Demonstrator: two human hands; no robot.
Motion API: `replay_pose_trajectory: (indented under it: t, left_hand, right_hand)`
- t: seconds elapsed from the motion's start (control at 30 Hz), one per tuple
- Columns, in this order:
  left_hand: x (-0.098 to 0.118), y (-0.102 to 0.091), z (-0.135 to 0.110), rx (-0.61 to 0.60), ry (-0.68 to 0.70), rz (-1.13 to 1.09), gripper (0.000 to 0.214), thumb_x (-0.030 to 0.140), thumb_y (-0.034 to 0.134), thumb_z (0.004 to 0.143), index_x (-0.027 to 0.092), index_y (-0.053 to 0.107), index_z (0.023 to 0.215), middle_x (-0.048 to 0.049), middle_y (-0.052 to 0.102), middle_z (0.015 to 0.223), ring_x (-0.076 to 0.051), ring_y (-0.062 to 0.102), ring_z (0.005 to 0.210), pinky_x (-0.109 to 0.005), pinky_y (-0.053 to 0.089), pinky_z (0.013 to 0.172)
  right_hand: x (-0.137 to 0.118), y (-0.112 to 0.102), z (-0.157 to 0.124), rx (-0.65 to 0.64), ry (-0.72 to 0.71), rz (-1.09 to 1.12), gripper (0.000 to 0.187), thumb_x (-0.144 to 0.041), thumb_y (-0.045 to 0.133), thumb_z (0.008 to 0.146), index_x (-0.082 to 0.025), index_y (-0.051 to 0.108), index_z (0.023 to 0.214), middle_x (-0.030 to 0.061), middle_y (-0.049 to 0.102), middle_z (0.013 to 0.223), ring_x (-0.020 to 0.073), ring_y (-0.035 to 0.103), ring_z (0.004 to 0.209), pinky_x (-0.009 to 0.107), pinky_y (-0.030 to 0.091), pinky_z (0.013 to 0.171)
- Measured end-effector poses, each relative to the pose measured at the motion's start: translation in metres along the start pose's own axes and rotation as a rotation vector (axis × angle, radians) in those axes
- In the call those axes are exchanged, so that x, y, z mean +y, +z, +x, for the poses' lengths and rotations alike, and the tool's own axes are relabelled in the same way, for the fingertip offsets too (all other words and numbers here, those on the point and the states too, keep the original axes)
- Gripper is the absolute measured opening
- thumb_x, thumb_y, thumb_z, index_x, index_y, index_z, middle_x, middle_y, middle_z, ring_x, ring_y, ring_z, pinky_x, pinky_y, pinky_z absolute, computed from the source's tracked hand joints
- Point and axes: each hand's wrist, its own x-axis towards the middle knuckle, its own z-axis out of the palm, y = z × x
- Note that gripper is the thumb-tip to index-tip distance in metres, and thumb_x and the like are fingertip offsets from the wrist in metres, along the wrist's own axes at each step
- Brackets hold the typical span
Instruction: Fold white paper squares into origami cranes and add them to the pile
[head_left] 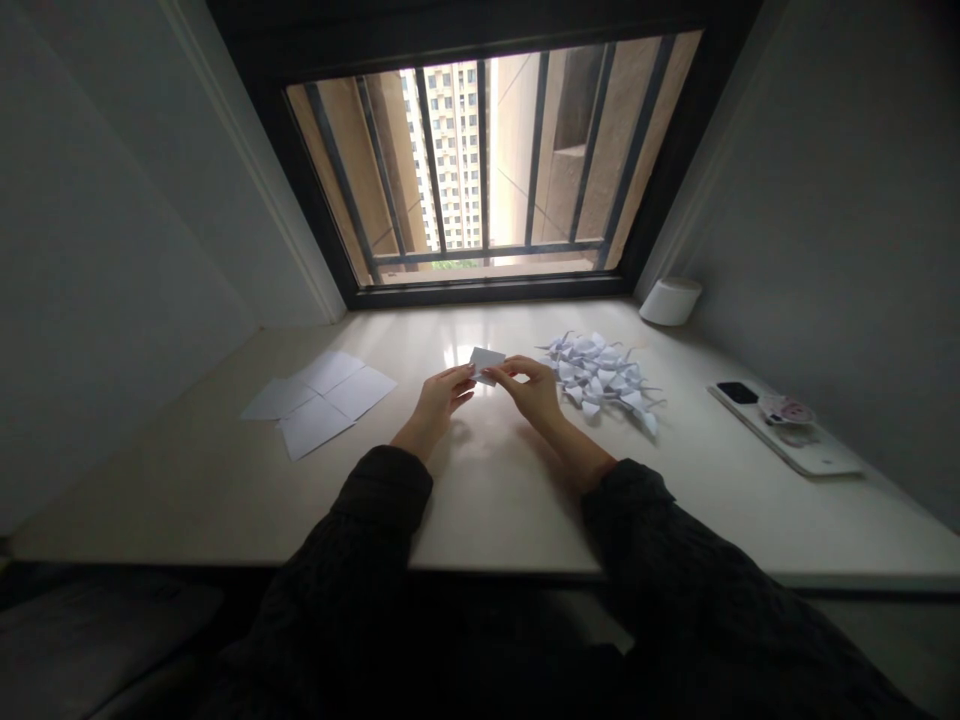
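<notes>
A small folded piece of white paper (487,358) is held up above the sill, between both hands. My left hand (441,395) pinches its left edge, fingers closed. From the other side, my right hand (534,388) grips the lower right part between thumb and fingers. The finer folds are too small to make out. To the right of my right hand lies a heap of folded white paper cranes (596,375) with pointed tips. Several flat white paper sheets (319,425) are spread out, partly overlapping, left of my left hand.
A white smartphone (787,440) with a round decorated grip lies at the right. Behind it a white cylindrical object (670,302) rests near the window corner. The pale sill (495,500) ends at a front edge close to my body. A barred window (484,170) stands behind.
</notes>
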Motion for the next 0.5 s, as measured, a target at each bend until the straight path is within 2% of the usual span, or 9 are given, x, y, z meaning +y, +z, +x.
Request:
replay_pose_trajectory:
  t: [0.1, 0.17, 0.23, 0.33, 0.4, 0.5]
  left_hand:
    - [0.0, 0.0, 0.0, 0.03, 0.002, 0.014, 0.026, 0.036, 0.076, 0.061, 0.017, 0.07, 0.077, -0.0093, 0.068, 0.081, -0.017, 0.061, 0.073, -0.03, 0.048, 0.069]
    - [0.002, 0.001, -0.002, 0.037, 0.075, 0.084, 0.029, 0.039, 0.075, 0.062, 0.017, 0.07, 0.08, -0.0084, 0.068, 0.08, -0.017, 0.062, 0.073, -0.03, 0.048, 0.069]
    - [0.005, 0.003, -0.006, 0.023, 0.183, 0.153, 0.04, 0.043, 0.075, 0.063, 0.018, 0.069, 0.094, -0.0061, 0.069, 0.079, -0.017, 0.064, 0.073, -0.03, 0.049, 0.069]
    - [0.01, 0.007, -0.013, -0.033, 0.301, 0.19, 0.062, 0.047, 0.073, 0.066, 0.024, 0.057, 0.121, -0.0038, 0.071, 0.081, -0.017, 0.066, 0.074, -0.03, 0.05, 0.071]
    - [0.01, 0.009, -0.015, -0.064, 0.357, 0.21, 0.06, 0.046, 0.074, 0.066, 0.023, 0.058, 0.119, -0.0047, 0.071, 0.084, -0.018, 0.067, 0.075, -0.03, 0.051, 0.072]
    - [0.006, 0.011, -0.015, -0.048, 0.4, 0.207, 0.042, 0.043, 0.075, 0.065, 0.019, 0.067, 0.098, -0.0064, 0.071, 0.084, -0.018, 0.067, 0.076, -0.03, 0.051, 0.072]
  right_hand:
    - [-0.004, 0.001, -0.002, 0.019, -0.007, -0.027, 0.03, -0.051, 0.067, 0.072, -0.023, 0.069, 0.062, 0.0025, 0.064, 0.069, 0.0182, 0.058, 0.068, 0.031, 0.044, 0.063]
    - [-0.006, 0.001, -0.002, 0.026, 0.002, -0.024, 0.032, -0.052, 0.067, 0.072, -0.022, 0.067, 0.059, 0.0023, 0.063, 0.067, 0.018, 0.058, 0.066, 0.03, 0.044, 0.062]
    - [-0.007, 0.0, -0.001, 0.043, 0.021, -0.018, 0.035, -0.053, 0.067, 0.072, -0.022, 0.065, 0.056, 0.0018, 0.062, 0.063, 0.0175, 0.056, 0.063, 0.03, 0.043, 0.061]
    - [-0.006, -0.002, 0.002, 0.081, 0.068, 0.001, 0.035, -0.054, 0.066, 0.072, -0.022, 0.066, 0.058, 0.001, 0.062, 0.062, 0.017, 0.056, 0.062, 0.03, 0.043, 0.062]
    - [-0.006, -0.003, 0.002, 0.098, 0.1, 0.029, 0.035, -0.054, 0.065, 0.073, -0.021, 0.067, 0.061, 0.0008, 0.063, 0.062, 0.0168, 0.057, 0.063, 0.029, 0.043, 0.061]
    - [-0.005, -0.003, 0.002, 0.109, 0.126, 0.061, 0.036, -0.054, 0.064, 0.073, -0.02, 0.068, 0.063, 0.0008, 0.064, 0.062, 0.0165, 0.058, 0.063, 0.028, 0.043, 0.06]
